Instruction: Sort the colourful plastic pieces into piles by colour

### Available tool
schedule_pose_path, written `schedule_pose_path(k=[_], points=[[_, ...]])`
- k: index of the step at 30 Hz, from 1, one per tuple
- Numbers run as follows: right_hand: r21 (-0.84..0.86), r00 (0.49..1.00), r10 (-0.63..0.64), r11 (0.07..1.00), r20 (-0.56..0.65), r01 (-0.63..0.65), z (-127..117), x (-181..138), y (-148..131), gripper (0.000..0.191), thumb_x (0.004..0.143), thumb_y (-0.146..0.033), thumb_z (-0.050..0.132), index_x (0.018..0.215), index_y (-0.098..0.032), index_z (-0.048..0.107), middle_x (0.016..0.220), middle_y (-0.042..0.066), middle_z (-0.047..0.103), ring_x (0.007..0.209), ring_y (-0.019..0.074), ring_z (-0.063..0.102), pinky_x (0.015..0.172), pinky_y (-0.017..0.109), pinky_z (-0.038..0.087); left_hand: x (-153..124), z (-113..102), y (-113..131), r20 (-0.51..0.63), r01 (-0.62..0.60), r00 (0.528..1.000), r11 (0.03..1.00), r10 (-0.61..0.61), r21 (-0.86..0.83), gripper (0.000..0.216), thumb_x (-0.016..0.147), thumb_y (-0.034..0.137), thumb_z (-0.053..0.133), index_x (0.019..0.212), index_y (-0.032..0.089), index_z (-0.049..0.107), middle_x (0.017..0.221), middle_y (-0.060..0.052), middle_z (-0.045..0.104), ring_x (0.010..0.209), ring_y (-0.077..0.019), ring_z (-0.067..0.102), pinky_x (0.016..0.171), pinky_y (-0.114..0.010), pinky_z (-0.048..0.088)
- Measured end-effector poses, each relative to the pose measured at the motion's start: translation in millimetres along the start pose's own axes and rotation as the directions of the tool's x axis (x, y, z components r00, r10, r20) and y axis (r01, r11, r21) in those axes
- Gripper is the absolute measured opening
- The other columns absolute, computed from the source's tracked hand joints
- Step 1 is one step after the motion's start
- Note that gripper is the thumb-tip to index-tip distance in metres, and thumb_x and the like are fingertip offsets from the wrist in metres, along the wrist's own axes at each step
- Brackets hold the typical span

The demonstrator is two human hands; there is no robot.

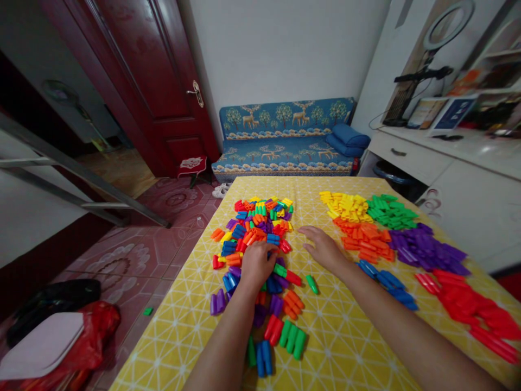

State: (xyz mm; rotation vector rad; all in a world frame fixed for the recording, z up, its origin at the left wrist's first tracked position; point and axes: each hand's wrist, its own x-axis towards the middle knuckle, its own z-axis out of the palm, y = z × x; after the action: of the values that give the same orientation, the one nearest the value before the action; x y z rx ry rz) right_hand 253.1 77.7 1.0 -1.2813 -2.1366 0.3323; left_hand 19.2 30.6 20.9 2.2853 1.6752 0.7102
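My left hand [258,264] reaches into a mixed heap of plastic building pieces [254,234] in red, orange, yellow, green, blue and purple. Its fingers are curled and pressed together; what they hold, if anything, is hidden. My right hand [323,247] hovers between that heap and the sorted pieces, holding nothing, its fingers apart. Close to it lie orange pieces [366,240] and blue pieces [386,282]. A single green piece [312,284] rests below the right hand. Nearer me are a green block [293,339] and a blue block [264,358].
On the table's right are yellow [345,207], green [391,212], purple [427,247] and red piles [474,307]. A yellow patterned cloth [337,347] covers the table. Beyond it stands a blue sofa [280,152]; a white cabinet [456,168] is at right. One green piece [148,311] lies on the floor.
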Motion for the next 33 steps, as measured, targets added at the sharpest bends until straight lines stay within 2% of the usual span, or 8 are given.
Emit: schedule_pose_path(k=[5,10,14,17,21,25,30,33], points=[[-0.068,0.99,0.032,0.997,0.138,-0.023,22.6,32.7,-28.5,0.07,0.078,-0.006,0.052,0.145,-0.021,0.041,0.153,0.009,0.036,0.141,0.0247,0.031,0.115,0.046,0.029,0.6,0.9,-0.5,0.006,-0.004,1.0,1.0,0.004,0.01,0.018,0.085,0.023,0.06,0.097,0.026,0.074,0.094,-0.002,0.073,0.092,-0.02,0.063,0.084,-0.03,0.046],[-0.189,0.984,0.062,0.981,0.166,-0.03,30.3,45.2,-37.8,0.055,0.082,-0.005,0.046,0.135,-0.018,0.053,0.142,0.009,0.051,0.129,0.0237,0.044,0.109,0.04,0.036,1.3,2.1,-1.6,0.005,-0.003,1.0,1.0,0.003,0.006,0.018,0.084,0.023,0.061,0.097,0.026,0.074,0.095,-0.002,0.072,0.092,-0.0202,0.062,0.083,-0.031,0.046],[-0.293,0.988,0.133,0.951,0.08,-0.104,31.7,32.6,-42.0,0.034,0.085,-0.013,0.052,0.114,-0.021,0.066,0.116,0.008,0.066,0.112,0.0236,0.052,0.098,0.036,0.043,0.9,0.5,-0.2,0.007,0.0,1.0,1.0,-0.001,0.009,0.017,0.084,0.022,0.061,0.094,0.026,0.074,0.093,-0.002,0.072,0.092,-0.0201,0.062,0.082,-0.03,0.045],[-0.281,0.988,0.136,0.954,0.078,-0.109,26.9,15.5,-47.0,0.024,0.086,-0.017,0.053,0.104,-0.023,0.069,0.106,0.007,0.069,0.106,0.0228,0.055,0.092,0.033,0.044,0.4,0.4,-0.1,-0.005,-0.006,1.0,1.0,0.006,0.015,0.017,0.083,0.021,0.062,0.094,0.025,0.074,0.094,-0.002,0.072,0.092,-0.0202,0.062,0.083,-0.031,0.045],[-0.142,0.967,0.248,0.961,0.05,-0.239,9.6,-8.6,-44.9,0.029,0.085,-0.024,0.058,0.114,-0.023,0.063,0.1,0.005,0.071,0.092,0.0195,0.063,0.082,0.029,0.047,0.2,2.6,-2.2,-0.021,-0.022,1.0,1.0,0.022,0.013,0.015,0.085,0.023,0.061,0.093,0.025,0.073,0.092,-0.002,0.072,0.091,-0.0201,0.062,0.081,-0.03,0.045],[-0.059,0.924,0.371,0.924,-0.093,-0.377,-26.7,-21.8,-16.4,0.027,0.082,-0.033,0.061,0.107,-0.022,0.062,0.09,0.004,0.072,0.08,0.0193,0.066,0.07,0.028,0.048,0.3,2.3,-1.6,-0.016,-0.015,1.0,1.0,0.015,0.005,0.014,0.084,0.024,0.061,0.091,0.025,0.074,0.091,-0.002,0.072,0.091,-0.0202,0.062,0.08,-0.03,0.045],[-0.172,0.917,0.294,0.922,-0.268,-0.346,-77.3,-23.0,38.6,0.026,0.086,-0.033,0.051,0.097,-0.019,0.069,0.1,0.009,0.072,0.087,0.0213,0.066,0.077,0.031,0.049,0.9,-0.6,1.9,-0.004,0.011,1.0,1.0,-0.011,0.002,0.015,0.084,0.023,0.062,0.091,0.025,0.075,0.092,-0.003,0.073,0.091,-0.0205,0.063,0.082,-0.031,0.046],[-0.295,0.891,0.341,0.855,-0.299,-0.426,-94.6,-21.4,61.3,0.029,0.086,-0.033,0.05,0.102,-0.019,0.069,0.094,0.009,0.073,0.083,0.0225,0.066,0.071,0.031,0.048,0.9,-0.7,2.0,-0.001,0.008,1.0,1.0,-0.008,0.012,0.016,0.084,0.023,0.061,0.092,0.025,0.075,0.092,-0.002,0.073,0.092,-0.0204,0.063,0.082,-0.031,0.046]])
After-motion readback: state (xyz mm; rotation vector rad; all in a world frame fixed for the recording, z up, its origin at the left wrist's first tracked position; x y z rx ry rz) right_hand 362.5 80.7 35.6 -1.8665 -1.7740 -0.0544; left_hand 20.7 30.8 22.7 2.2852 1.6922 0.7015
